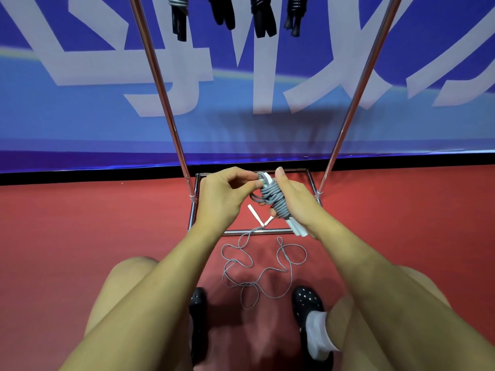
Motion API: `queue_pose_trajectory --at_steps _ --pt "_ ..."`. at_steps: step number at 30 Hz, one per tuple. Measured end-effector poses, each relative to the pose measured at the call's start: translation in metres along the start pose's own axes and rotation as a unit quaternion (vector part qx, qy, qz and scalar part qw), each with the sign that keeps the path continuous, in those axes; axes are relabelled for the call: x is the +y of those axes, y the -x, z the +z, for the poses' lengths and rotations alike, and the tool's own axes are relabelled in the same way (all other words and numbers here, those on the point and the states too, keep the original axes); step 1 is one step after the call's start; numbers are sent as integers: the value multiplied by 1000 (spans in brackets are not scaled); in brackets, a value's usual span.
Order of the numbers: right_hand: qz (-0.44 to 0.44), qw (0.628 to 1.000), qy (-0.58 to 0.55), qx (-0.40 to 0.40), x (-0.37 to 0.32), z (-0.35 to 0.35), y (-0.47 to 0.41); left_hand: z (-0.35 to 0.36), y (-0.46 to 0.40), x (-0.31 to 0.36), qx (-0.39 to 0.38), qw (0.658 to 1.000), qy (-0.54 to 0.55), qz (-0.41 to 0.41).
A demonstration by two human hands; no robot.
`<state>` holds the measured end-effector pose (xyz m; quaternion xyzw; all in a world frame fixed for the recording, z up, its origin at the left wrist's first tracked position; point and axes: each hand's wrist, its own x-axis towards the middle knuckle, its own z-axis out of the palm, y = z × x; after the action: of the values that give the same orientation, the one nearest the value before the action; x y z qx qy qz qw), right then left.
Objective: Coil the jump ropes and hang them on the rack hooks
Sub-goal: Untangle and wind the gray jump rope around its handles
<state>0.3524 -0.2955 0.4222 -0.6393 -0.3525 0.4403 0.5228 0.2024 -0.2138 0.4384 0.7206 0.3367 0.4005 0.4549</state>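
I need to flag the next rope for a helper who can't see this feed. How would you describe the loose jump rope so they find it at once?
Start at the chrome rack base on the red floor. The loose grey rope sprawls in tangled loops from that front bar back toward the black shoes, its two white handles lying just inside the base. Unlike the coiled grey bundle in the hands and the ropes hung above, it is uncoiled.

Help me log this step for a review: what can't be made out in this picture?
- Rack hooks: cut off by the head view's top edge; only the hanging ropes show.
- Coiled rope: far side hidden by right hand.
- Left hand: fingertip grip too small.
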Motion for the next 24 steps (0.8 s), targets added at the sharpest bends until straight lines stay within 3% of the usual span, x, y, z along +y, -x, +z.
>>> queue_pose_trajectory --at_steps 6,12,19,24 --pt "3 998 -59 -10 4 -4 -2 5 4 0 19 999 -27 41" --pt "18 992 -117 -32 0 -2 1 13 15 -1 89 990 -45 101" --pt "-3 998 -64 -23 2 -3 3 24 20 -13 126 947 -165 247" --pt "-26 998 -36 33 2 -1 3 36 27 -15 82 965 -142 205"
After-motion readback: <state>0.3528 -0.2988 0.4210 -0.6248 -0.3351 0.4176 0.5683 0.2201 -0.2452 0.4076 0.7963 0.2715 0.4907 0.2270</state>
